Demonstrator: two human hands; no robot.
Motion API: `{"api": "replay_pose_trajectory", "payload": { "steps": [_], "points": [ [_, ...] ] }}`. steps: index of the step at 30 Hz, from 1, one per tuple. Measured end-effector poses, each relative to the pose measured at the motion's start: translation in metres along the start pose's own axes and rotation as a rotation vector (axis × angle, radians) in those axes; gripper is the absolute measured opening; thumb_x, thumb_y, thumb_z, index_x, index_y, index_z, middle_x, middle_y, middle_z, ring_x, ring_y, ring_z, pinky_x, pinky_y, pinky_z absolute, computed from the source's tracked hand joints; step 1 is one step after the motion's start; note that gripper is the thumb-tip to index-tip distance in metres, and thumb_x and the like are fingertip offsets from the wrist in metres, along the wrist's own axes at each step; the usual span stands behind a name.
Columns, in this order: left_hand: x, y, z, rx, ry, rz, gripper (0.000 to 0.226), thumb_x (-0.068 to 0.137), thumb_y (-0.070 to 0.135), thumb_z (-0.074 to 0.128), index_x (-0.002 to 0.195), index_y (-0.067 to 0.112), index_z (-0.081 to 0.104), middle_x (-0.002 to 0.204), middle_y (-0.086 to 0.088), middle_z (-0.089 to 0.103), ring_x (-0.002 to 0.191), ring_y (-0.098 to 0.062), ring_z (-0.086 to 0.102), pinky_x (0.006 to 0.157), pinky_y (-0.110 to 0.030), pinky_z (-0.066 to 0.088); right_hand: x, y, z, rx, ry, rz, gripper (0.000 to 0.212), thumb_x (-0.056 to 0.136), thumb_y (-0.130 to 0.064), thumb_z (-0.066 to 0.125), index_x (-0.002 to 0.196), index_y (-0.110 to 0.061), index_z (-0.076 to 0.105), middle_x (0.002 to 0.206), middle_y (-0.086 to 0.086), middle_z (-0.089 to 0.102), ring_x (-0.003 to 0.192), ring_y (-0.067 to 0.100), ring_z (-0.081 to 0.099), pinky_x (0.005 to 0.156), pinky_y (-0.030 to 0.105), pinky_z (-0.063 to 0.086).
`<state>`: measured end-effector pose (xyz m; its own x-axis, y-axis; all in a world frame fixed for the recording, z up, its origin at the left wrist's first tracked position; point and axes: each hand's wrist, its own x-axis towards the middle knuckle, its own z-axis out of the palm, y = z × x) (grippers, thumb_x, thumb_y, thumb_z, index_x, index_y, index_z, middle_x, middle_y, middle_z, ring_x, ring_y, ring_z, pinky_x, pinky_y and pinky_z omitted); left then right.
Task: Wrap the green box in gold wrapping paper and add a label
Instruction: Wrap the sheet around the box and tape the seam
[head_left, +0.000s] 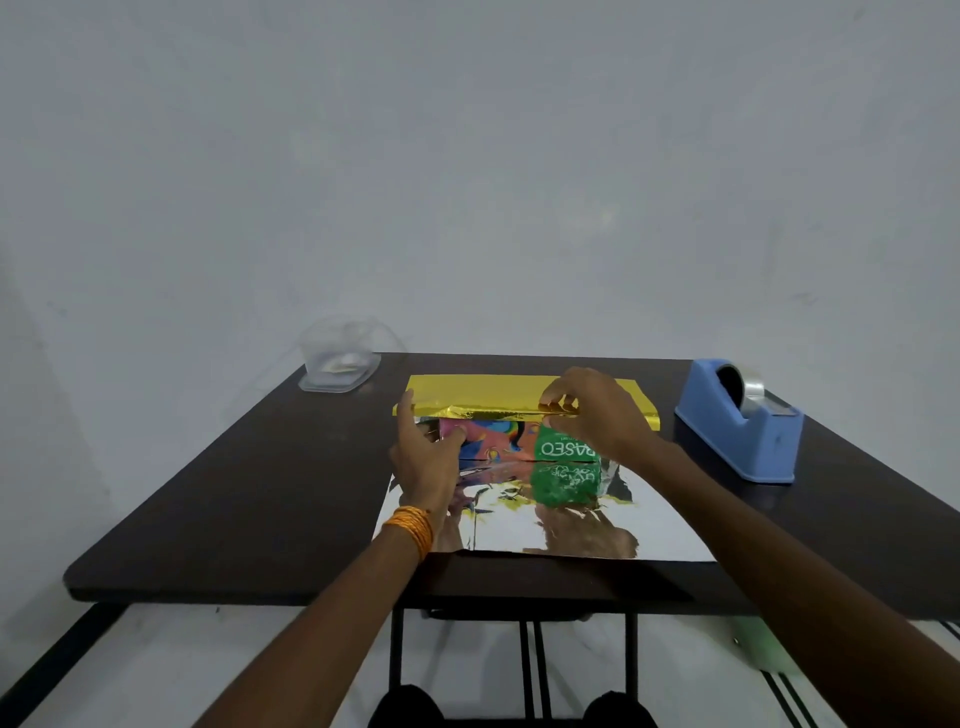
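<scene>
Pinching edge of gold wrapping paper (483, 389), right hand (587, 410) is holding it over far side of green box (563, 452); left hand (423, 457), fingers spread, is pressing box's left end.

1. Green printed cardboard box (565, 451): far edge under fold of gold foil wrapping paper (483, 395); right end behind right hand (589, 415), which pinches that fold.
2. Left hand (423, 460) covers box's left end; grip unreadable.
3. Clear plastic tub (337, 364), far left of box: contents blurred.
4. Dark table (260, 493): near corner right of box cut off.
</scene>
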<state>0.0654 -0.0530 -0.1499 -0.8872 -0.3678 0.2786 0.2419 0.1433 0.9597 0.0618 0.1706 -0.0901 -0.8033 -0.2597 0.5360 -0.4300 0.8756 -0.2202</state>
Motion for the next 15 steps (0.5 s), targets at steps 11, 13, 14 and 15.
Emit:
{"api": "replay_pose_trajectory", "payload": {
  "steps": [11, 13, 14, 15],
  "points": [
    [-0.0042, 0.002, 0.0017, 0.093, -0.072, 0.071, 0.062, 0.089, 0.006, 0.069, 0.145, 0.019, 0.047, 0.121, -0.004, 0.066, 0.104, -0.017, 0.064, 0.081, -0.024, 0.056, 0.0005, 0.0016, -0.0026, 0.04, -0.003, 0.018, 0.017, 0.08, -0.02, 0.082, 0.096, -0.022, 0.074, 0.096, -0.005, 0.066, 0.086, 0.012, 0.057, 0.068, 0.031, 0.046],
    [-0.0032, 0.0002, 0.0022, 0.107, -0.081, 0.078, 0.055, 0.09, 0.008, 0.07, 0.14, 0.018, 0.052, 0.123, -0.006, 0.067, 0.106, -0.02, 0.066, 0.082, -0.03, 0.059, 0.0, 0.0017, -0.0027, 0.04, -0.002, 0.013, 0.017, 0.08, -0.02, 0.083, 0.095, -0.021, 0.075, 0.096, -0.005, 0.066, 0.086, 0.012, 0.057, 0.068, 0.031, 0.046],
    [-0.003, -0.0001, 0.0027, 0.112, -0.082, 0.083, 0.05, 0.09, 0.008, 0.069, 0.137, 0.017, 0.054, 0.122, -0.007, 0.068, 0.107, -0.021, 0.067, 0.08, -0.03, 0.059, -0.0001, 0.0017, -0.0027, 0.037, -0.002, 0.009, 0.017, 0.08, -0.02, 0.083, 0.095, -0.021, 0.075, 0.096, -0.005, 0.066, 0.086, 0.012, 0.057, 0.068, 0.031, 0.046],
    [-0.0031, -0.0004, 0.0032, 0.112, -0.079, 0.084, 0.046, 0.091, 0.009, 0.069, 0.134, 0.016, 0.056, 0.12, -0.007, 0.068, 0.107, -0.022, 0.068, 0.077, -0.028, 0.06, -0.0003, 0.002, -0.0026, 0.035, -0.004, 0.007, 0.018, 0.08, -0.02, 0.083, 0.096, -0.021, 0.075, 0.095, -0.004, 0.066, 0.085, 0.012, 0.057, 0.068, 0.032, 0.047]
  ]
}}
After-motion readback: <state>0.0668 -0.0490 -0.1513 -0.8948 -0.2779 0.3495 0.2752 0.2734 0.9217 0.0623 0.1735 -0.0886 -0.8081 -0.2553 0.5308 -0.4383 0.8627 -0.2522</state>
